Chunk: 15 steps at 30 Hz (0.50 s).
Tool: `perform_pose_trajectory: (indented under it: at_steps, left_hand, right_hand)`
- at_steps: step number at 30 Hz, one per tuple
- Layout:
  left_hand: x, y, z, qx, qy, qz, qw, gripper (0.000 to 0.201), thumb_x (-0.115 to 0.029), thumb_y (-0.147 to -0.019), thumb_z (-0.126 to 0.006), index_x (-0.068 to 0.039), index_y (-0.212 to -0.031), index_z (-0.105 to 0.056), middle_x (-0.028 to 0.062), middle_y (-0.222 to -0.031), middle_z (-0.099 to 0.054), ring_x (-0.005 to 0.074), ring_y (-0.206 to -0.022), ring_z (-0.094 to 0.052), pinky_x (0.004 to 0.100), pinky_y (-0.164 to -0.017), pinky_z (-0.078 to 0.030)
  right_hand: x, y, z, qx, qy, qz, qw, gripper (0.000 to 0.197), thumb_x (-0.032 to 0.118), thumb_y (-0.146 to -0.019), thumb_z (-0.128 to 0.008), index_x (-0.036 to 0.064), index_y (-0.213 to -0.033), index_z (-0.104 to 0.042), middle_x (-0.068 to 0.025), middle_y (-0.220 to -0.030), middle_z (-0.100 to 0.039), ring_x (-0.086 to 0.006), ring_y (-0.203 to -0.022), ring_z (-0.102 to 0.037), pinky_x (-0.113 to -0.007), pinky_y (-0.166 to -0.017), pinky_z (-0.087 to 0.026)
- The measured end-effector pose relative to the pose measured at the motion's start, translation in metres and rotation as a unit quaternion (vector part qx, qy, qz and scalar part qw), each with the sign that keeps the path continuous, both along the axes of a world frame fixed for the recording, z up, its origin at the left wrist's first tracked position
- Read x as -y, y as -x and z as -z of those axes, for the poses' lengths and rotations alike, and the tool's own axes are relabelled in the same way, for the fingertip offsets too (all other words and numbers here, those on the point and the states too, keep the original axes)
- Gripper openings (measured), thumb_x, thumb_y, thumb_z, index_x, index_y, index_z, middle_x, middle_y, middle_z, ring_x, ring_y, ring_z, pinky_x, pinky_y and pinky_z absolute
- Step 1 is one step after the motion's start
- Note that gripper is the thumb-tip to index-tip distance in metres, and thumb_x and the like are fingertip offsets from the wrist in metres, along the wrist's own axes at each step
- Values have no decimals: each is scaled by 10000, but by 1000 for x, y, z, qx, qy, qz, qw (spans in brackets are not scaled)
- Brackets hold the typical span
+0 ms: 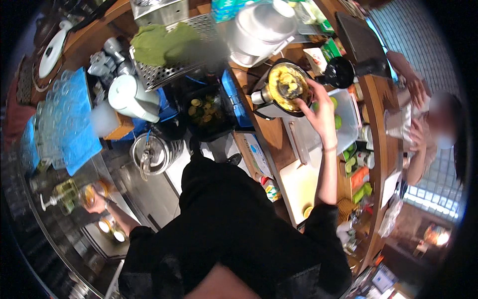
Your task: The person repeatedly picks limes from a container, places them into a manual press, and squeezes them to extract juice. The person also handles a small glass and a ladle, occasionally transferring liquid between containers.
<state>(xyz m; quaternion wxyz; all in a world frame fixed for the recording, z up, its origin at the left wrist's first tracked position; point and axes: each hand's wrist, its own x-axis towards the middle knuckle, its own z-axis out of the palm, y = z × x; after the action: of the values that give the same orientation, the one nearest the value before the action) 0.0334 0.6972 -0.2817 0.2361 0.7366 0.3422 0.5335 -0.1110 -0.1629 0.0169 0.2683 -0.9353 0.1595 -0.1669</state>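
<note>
At the far left, my left hand (96, 204) is closed round a clear glass jar (89, 195) with something amber in it. A pump bottle (63, 198) stands close by. On the right, my right hand (319, 108) grips the edge of a citrus juicer (271, 110), its fingers and thumb curled at the rim. Yellow pulp (288, 82) covers the juicer's bowl around the reamer, and a metal spout (260, 97) sticks out to the left. Beside this hand, green limes (337, 122) lie in a clear plastic tub (351, 117).
A cutting board (296, 184) bears a cut yellow fruit (308, 212). Peels lie in a dark bin (205, 119) between counters. A metal keg (149, 153) stands on the floor. Upturned glasses (59, 117) rest on blue cloth. Across the counter, another person's hands (417, 130) hold a pale container.
</note>
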Motion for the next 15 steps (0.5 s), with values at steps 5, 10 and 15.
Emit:
perform_pose_trajectory:
  at_steps: [5,10,15]
  left_hand:
    - [-2,-24,-5,-81,71,-132,985,1108,-676,-322,-914,-53,-1169,-564,158,-1055,-669,348,-981,-662,492,-884,-530]
    - [-25,-38,-22,-114,60,-155,979,1352,-717,-285,-895,-5,-1336,-429,227,-1147,-619,393,-1045,-623,505,-928,-505]
    - [35,-32,-35,-203,133,-138,960,1557,-801,-250,-837,67,-1426,-300,305,-1262,-519,446,-1240,-474,540,-1032,-412]
  right_hand:
    - [16,-41,-6,-137,128,-119,975,730,36,-665,-753,125,-1344,-501,-149,-1258,-573,-351,-1217,-526,-413,-1076,-419]
    - [33,-67,-5,-233,169,-186,939,644,100,-569,-807,66,-1190,-640,-155,-1232,-595,-345,-1165,-553,-423,-1015,-460]
    - [50,-69,-6,-252,141,-204,935,586,165,-556,-820,1,-1097,-665,-182,-1109,-645,-368,-1051,-615,-404,-952,-496]
